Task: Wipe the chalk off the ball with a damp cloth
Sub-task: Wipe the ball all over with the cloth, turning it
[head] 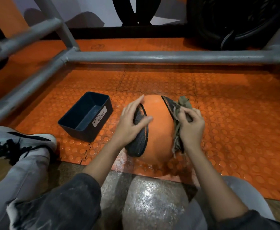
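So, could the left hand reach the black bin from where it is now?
Probably yes: the left hand rests open on the ball, and the bin stands just to its left, nothing between them.

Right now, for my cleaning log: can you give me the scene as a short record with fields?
ball: orange with black side panels, resting on the orange studded mat
left hand: fingers spread, resting on the ball's left black panel
right hand: grips the cloth against the ball's right black panel
cloth: tan, bunched, hanging down the ball's right side
bin: black, labelled WASTE BASKET, left of the ball, not touching it
frame: grey metal tubes beyond the ball
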A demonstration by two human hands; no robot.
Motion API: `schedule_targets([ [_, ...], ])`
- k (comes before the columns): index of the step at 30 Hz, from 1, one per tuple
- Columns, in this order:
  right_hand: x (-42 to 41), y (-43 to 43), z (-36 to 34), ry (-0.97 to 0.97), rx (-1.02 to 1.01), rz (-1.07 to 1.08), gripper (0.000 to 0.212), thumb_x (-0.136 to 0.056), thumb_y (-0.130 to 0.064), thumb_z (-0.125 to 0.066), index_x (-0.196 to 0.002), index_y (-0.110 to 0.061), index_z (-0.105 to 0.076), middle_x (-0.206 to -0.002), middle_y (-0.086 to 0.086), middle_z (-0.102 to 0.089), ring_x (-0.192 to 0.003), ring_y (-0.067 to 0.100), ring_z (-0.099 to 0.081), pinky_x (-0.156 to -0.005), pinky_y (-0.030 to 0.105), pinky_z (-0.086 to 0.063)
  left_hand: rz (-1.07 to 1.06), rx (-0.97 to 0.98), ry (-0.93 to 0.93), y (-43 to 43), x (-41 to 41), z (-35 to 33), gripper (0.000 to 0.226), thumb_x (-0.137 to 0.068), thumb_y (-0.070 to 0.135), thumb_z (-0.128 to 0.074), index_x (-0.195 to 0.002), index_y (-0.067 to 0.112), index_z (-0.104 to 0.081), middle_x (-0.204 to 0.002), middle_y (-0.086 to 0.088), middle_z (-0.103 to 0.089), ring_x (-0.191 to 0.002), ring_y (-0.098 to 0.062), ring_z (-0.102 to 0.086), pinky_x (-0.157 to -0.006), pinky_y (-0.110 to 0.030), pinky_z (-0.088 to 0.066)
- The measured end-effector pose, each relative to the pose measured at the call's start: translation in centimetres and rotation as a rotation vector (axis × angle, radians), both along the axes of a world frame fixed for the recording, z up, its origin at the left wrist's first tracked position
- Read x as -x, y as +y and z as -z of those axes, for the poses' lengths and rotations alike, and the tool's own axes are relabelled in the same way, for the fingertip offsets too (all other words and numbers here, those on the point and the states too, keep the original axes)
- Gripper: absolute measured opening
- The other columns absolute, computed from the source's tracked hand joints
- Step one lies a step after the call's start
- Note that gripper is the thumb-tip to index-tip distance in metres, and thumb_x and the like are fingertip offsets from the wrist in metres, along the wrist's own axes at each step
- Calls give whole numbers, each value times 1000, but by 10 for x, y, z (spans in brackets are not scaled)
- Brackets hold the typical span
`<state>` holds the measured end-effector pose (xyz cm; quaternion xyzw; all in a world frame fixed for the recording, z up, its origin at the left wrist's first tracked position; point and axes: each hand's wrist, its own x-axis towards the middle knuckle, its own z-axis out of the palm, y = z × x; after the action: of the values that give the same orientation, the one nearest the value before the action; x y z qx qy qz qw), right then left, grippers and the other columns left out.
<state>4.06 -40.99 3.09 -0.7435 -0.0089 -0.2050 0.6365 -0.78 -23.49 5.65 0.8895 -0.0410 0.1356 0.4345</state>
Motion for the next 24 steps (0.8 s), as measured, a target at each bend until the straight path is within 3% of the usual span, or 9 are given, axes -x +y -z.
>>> schedule_targets([
  [2,-10,2,0,29,4,21,8,-87,-20,-59,-85,-19,-67,-89,0,-56,-97,30,-55,-98,45,-38,120,-123,57,5,1,0,76,-69,72,-52,-134,55,-17,-146,29,-14,-140,1,-6,-112,-33,-7],
  [3,-13,3,0,32,18,55,11,-88,-17,-59,-85,-16,-69,-92,5,-58,-99,34,-54,-101,29,-35,140,-156,82,6,0,-1,77,-67,74,-51,-133,57,-14,-145,32,-8,-138,4,0,-112,-34,-2],
  [4,-13,7,1,8,71,101,15,-89,-18,-57,-84,-11,-70,-95,10,-60,-98,37,-54,-96,13,-29,132,-162,100,5,-2,-1,74,-70,73,-49,-133,56,-14,-146,31,-7,-137,5,2,-113,-34,0],
  [5,-7,14,2,-40,144,157,20,-88,-21,-55,-84,-8,-69,-97,14,-62,-97,38,-54,-87,10,-27,101,-154,109,4,-4,-2,68,-76,69,-46,-134,53,-15,-149,26,-10,-139,2,1,-115,-36,0],
  [9,55,54,30,-373,478,231,11,-85,-24,-55,-91,-16,-59,-111,6,-56,-99,27,-47,-85,33,-34,-23,-51,98,5,-15,-3,48,-89,51,-34,-136,43,-31,-142,18,-28,-135,-2,-19,-116,-44,-14],
  [12,60,53,41,-535,607,181,12,-83,-26,-59,-94,-24,-53,-114,0,-49,-97,23,-42,-82,34,-34,-21,-6,38,12,-17,2,39,-89,57,-36,-127,51,-36,-134,26,-32,-131,1,-27,-114,-43,-21],
  [14,39,39,32,-452,550,151,10,-84,-25,-55,-89,-16,-57,-109,5,-53,-97,24,-45,-79,28,-28,-22,34,8,16,-17,7,40,-84,61,-37,-124,54,-38,-134,28,-34,-132,0,-28,-114,-42,-22],
  [18,-16,6,13,-26,126,86,15,-90,-14,-55,-77,-7,-61,-90,9,-53,-95,40,-52,-77,25,-25,-45,74,-4,15,-18,10,42,-83,62,-39,-124,53,-39,-137,23,-36,-134,-2,-28,-113,-44,-23],
  [24,52,42,22,-250,336,190,18,-85,-20,-53,-85,-7,-65,-102,15,-58,-97,23,-45,-85,26,-30,-90,21,-48,4,-17,7,41,-83,61,-39,-123,51,-43,-129,31,-37,-127,2,-33,-111,-44,-27],
])
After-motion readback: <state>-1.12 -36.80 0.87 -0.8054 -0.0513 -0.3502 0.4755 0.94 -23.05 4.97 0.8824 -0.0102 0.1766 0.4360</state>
